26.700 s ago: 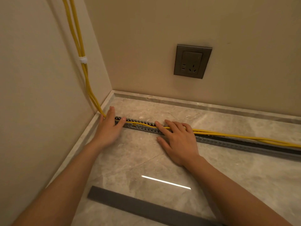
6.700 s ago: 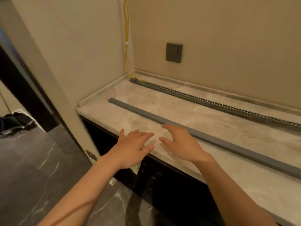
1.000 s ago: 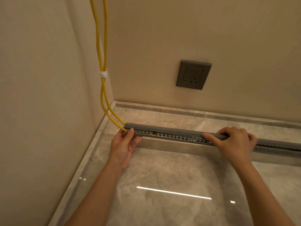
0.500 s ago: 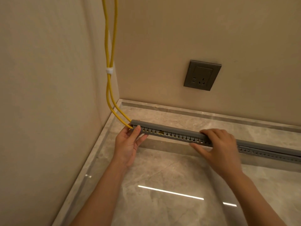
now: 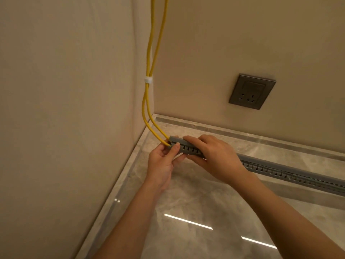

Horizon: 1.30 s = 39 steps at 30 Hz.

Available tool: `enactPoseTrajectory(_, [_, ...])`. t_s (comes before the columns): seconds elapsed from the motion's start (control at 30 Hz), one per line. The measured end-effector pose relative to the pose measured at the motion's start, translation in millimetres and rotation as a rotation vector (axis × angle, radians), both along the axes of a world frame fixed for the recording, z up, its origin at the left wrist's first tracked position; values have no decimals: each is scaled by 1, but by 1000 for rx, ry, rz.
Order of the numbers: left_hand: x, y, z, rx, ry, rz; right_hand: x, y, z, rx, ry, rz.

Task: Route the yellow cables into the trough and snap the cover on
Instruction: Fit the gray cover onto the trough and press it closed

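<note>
The right hand (image 5: 214, 157) has slid leftward to join the left hand (image 5: 164, 161), both grasping the cover (image 5: 268, 162) to snap its corner end onto the trough (image 5: 280, 173).

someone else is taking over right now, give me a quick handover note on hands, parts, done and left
Left hand: at the trough's corner end, thumb on the slotted side, gripping it beside the cable entry.
Right hand: fingers over the cover, pressing down right next to the left hand.
Yellow cables: come down the wall corner, tied by a white clip, and enter the trough at its end.
Done: cables are inside, cover laid along the trough.
Left: whether it is fully snapped cannot be seen; press along the length towards the right to check.
</note>
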<state>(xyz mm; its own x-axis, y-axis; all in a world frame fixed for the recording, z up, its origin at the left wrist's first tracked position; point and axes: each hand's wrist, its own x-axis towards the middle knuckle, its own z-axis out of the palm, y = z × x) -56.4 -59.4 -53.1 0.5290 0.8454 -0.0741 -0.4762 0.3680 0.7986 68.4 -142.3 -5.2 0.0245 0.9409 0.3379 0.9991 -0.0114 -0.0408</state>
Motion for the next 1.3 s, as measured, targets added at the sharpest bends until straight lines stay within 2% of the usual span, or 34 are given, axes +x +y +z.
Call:
enactPoseTrajectory(0.13, [-1,-2,0,-33,-80,-24,5,-4,0,-17,-9,12])
enactPoseTrajectory(0.4, [0,1,2,-76,-101,-40,9,-10,4,-51,-6,-16])
enactPoseTrajectory(0.9, [-4,5,0,-90,-74,-81,9,3,6,-70,145,95])
enactPoseTrajectory(1.3, [2,6,0,-67,-82,-31,9,1,5,5,101,115])
